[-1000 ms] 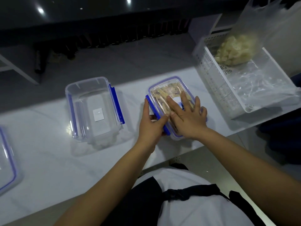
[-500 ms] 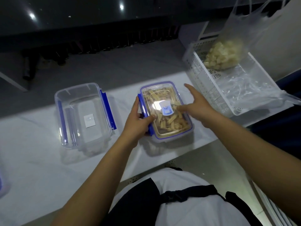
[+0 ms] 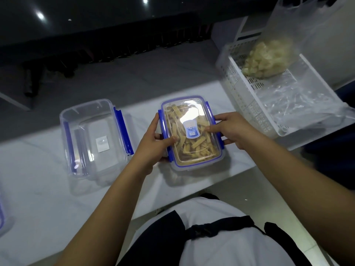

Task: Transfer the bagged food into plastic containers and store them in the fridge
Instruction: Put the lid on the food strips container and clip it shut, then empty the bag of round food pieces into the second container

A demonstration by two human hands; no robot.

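From the head view, the filled container (image 3: 192, 131) sits on the bench (image 3: 38, 179) directly ahead of you, its long axis running away from your body and tilted slightly to the right at the near end. Your left hand (image 3: 153, 144) wraps its left long side, thumb on the lid (image 3: 189, 110), fingers over the blue side clip (image 3: 163, 137). Your right hand (image 3: 233, 129) clasps the right long side, index finger stretched onto the lid near the blue label (image 3: 191, 129). Both hands grip the container, one per side, so neither is nearer; the clips lie right under your fingers.

I judge the next move to be pressing those side clips down, then lifting the box for the fridge.

Around it: an empty container (image 3: 94, 135) lies just to the left, apart from your left hand. The white basket (image 3: 249, 104) stands close on the right, holding a bag of pale food (image 3: 267, 56) and crumpled empty plastic (image 3: 299, 104). Nothing stands between you and the box; mind the basket corner beside your right wrist when lifting.
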